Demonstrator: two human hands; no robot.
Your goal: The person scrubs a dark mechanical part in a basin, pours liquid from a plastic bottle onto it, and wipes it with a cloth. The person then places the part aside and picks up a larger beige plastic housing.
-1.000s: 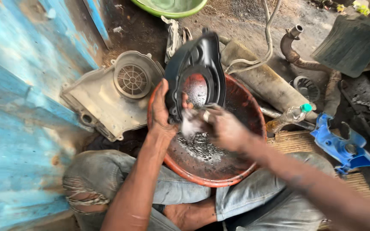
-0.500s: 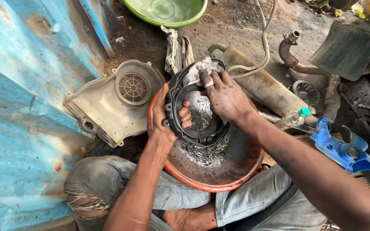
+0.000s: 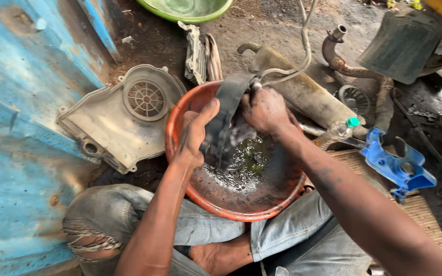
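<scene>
Head view: left hand point(image 3: 196, 134) grips a black plastic cover point(image 3: 224, 115) on edge over an orange basin point(image 3: 180, 122); right hand point(image 3: 266, 110), closed, scrubs it. Washing step; rinsing seems due.

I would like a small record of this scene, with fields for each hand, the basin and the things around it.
left hand: grips the black plastic cover on its left edge
right hand: rests on the cover's right side
basin: orange, dirty liquid inside, cover stands in it on edge
nearby: grey fan housing, blue bracket, plastic bottle
</scene>
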